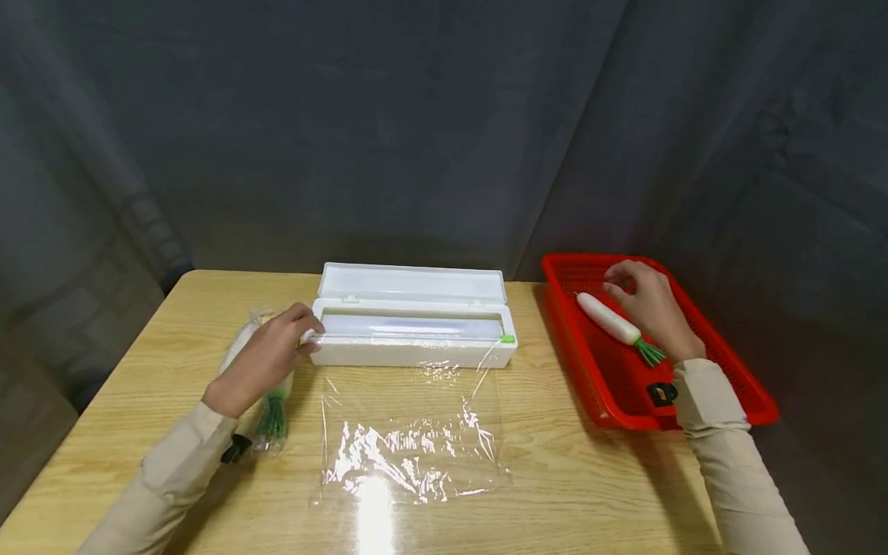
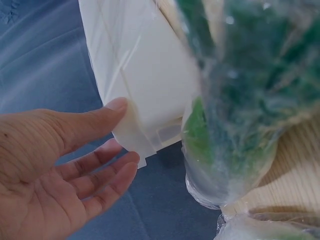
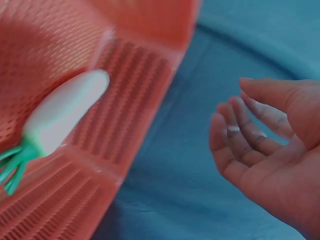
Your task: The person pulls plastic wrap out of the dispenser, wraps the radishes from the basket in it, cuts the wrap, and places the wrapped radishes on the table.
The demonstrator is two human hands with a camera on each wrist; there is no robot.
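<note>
My left hand [image 1: 267,351] holds the left end of a white cling film dispenser [image 1: 409,355], its thumb [image 2: 116,107] on one face and the fingers on the other side. The dispenser's lid [image 1: 412,283] stands open, and a sheet of clear film [image 1: 409,455] hangs from its front onto the table. Beneath the left forearm lies a film-wrapped white radish [image 1: 273,416], partly hidden. Over the red basket [image 1: 565,347] is my right hand [image 1: 648,304], holding nothing, with fingers loosely bent. An unwrapped white radish [image 1: 608,317] with green stalks lies in that basket, apart from the hand.
A green slider [image 1: 508,338] sits at the dispenser's right end. In the left wrist view, another wrapped piece [image 2: 272,230] shows at the bottom edge. Dark curtains [image 1: 388,139] hang behind the wooden table [image 1: 555,493].
</note>
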